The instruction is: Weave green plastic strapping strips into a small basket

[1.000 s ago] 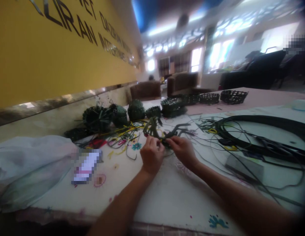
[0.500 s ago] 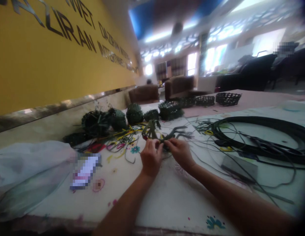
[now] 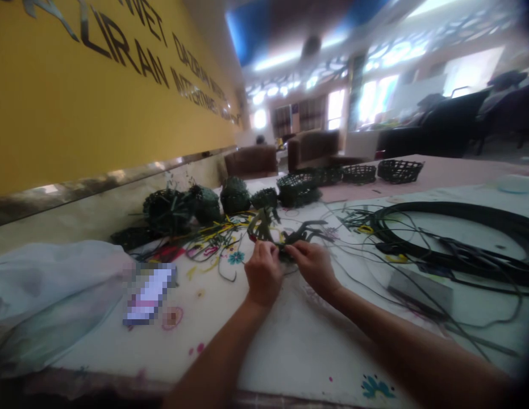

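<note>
Dark green flat strips, woven together into a small piece, are between my two hands above the table. My left hand is closed, its fingers pinching the near left side of the weave. From the right, my right hand pinches the same piece, thumb and forefinger close to the left fingertips. Loose strip ends stick up and out beyond my fingers. The backs of both hands hide much of the weave.
Several dark green woven baskets line the table's far side. A big coil of dark strip lies at right, near a grey block. Yellow and green scraps, a clear plastic bag and a blurred-out flat object are at left.
The fingers of my left hand have drawn closer together on the weave. My right hand stays nearly in place. The whole view has shifted slightly.
</note>
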Demonstrator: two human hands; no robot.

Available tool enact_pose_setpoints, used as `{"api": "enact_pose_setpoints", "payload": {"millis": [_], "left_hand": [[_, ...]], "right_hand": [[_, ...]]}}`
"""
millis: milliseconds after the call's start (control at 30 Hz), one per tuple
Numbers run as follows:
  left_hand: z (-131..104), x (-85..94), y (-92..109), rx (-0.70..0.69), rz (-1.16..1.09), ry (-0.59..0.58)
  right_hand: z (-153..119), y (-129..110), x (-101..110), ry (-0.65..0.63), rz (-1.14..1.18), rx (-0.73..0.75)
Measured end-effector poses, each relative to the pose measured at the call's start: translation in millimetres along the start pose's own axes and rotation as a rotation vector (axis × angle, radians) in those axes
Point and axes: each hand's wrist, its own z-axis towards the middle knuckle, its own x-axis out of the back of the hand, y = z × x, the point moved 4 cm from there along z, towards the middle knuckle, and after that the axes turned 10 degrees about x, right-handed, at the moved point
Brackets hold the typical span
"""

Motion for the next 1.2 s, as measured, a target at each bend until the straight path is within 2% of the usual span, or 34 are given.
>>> {"api": "enact_pose_setpoints", "payload": {"millis": [100,267,367,500,533,567,600,667,733,833,900,933,1000,1100,1133,1200], "left_hand": [[-5.1,-3.6,-3.1,-0.074,0.021,-0.036],[-8.6,-6.0,-7.8,-0.298,0.031,-0.200],[-11.9,-0.4,-9.1,-0.306,0.054,-0.276],[-31.1,5.0,-3.7,-0.518,0.098,-0.493],[-32.1,7.7,-6.7,-0.541,0.109,-0.509],[-28.3,12.1,-13.2,-0.521,0.109,-0.479],[-19.0,18.2,-24.3,-0.440,0.125,-0.391],[8.6,33.1,-58.3,-0.190,0.182,-0.186],[37.4,46.5,-96.5,-0.031,0.216,-0.049],[66.9,57.2,-144.6,0.093,0.163,0.014],[71.7,57.9,-159.5,0.136,0.141,0.049],[70.3,55.6,-159.7,0.145,0.127,0.052],[63.6,46.7,-145.0,0.133,0.091,0.031],[53.7,26.3,-96.8,0.055,-0.030,-0.075],[52.0,18.2,-79.3,0.049,-0.179,-0.152],[51.8,5.2,-54.3,0.156,-0.425,-0.207]], "right_hand": [[0.7,2.6,1.0,0.008,-0.008,-0.027],[3.7,8.1,5.4,0.044,-0.009,-0.063],[6.4,14.1,8.9,0.074,0.001,-0.071],[12.8,31.9,18.4,0.163,0.023,-0.107],[14.5,36.5,20.7,0.184,0.032,-0.116],[15.7,40.3,22.4,0.199,0.042,-0.123],[16.6,42.9,23.4,0.208,0.051,-0.128],[16.8,44.2,23.4,0.210,0.066,-0.132],[15.9,41.1,21.9,0.201,0.075,-0.133],[14.5,34.0,20.0,0.188,0.084,-0.133],[14.1,31.0,19.9,0.191,0.089,-0.139],[14.0,30.4,20.0,0.194,0.092,-0.144],[13.8,30.3,19.6,0.197,0.097,-0.150],[13.7,30.4,18.6,0.190,0.095,-0.145],[13.8,29.9,18.7,0.187,0.089,-0.137],[14.7,27.2,19.6,0.177,0.069,-0.113]]}}
